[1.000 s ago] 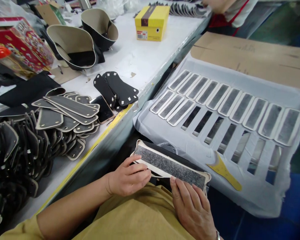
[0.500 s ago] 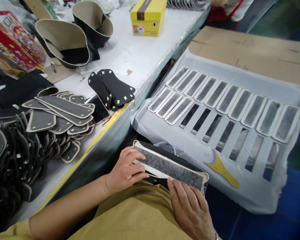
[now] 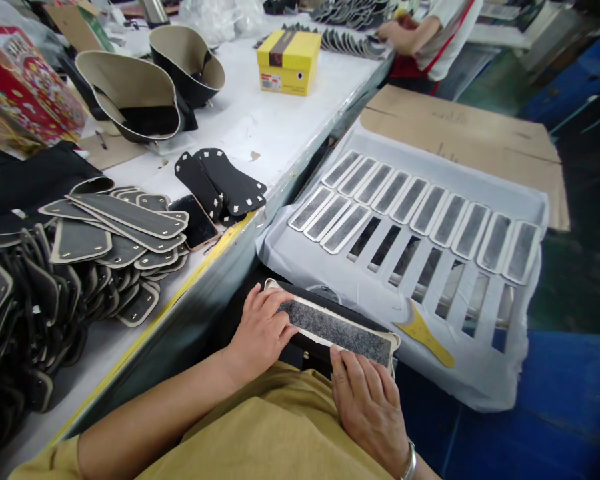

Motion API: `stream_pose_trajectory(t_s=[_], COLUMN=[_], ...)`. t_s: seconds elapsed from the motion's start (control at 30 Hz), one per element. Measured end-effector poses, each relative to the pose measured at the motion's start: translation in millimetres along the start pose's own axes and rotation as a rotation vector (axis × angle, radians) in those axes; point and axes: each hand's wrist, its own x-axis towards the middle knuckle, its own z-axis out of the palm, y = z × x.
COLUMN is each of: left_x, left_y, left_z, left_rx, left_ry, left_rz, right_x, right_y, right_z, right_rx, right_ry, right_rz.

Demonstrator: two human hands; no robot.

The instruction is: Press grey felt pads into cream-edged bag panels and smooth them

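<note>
A long grey strip with a pale border point(image 3: 337, 331) lies in front of my body, on a black piece. My left hand point(image 3: 266, 327) is at its left end, fingers bent over the top face and thumb at the near edge. My right hand point(image 3: 367, 400) rests along the near edge towards the right end, its fingers close together and fingertips on the border. What lies under the right fingertips is hidden. Beyond the strip, rows of similar grey pieces with pale rims point(image 3: 449, 219) lie on a white cloth-covered board point(image 3: 480, 387) with slots.
A yellow scraper point(image 3: 427, 335) lies on the board's near part. On the left table are a pile of grey, pale-edged pieces point(image 3: 130, 217), black pieces point(image 3: 230, 175), a phone point(image 3: 194, 223) and a yellow box point(image 3: 287, 61). A co-worker's arm point(image 3: 414, 37) shows at the back.
The view has tilted up and shifted right, showing more of the co-worker. My left fingers have moved slightly on the strip, and the right hand stays at the near edge.
</note>
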Motion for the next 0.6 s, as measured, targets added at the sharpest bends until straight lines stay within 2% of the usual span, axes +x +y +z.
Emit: stream_pose_trajectory(t_s=[0.33,0.6], left_x=[3.3,9.9], left_y=[-21.5,-10.3], left_z=[-7.1,-13.1], left_rx=[-0.056,-0.051], left_ry=[-0.107,-0.154], left_rz=[0.140,0.072], right_x=[0.7,1.9], right_y=[-8.2,-13.4], right_z=[0.9,0.4], right_rx=[-0.058,-0.079], right_ry=[-0.015,-0.011], right_rz=[0.024,0.023])
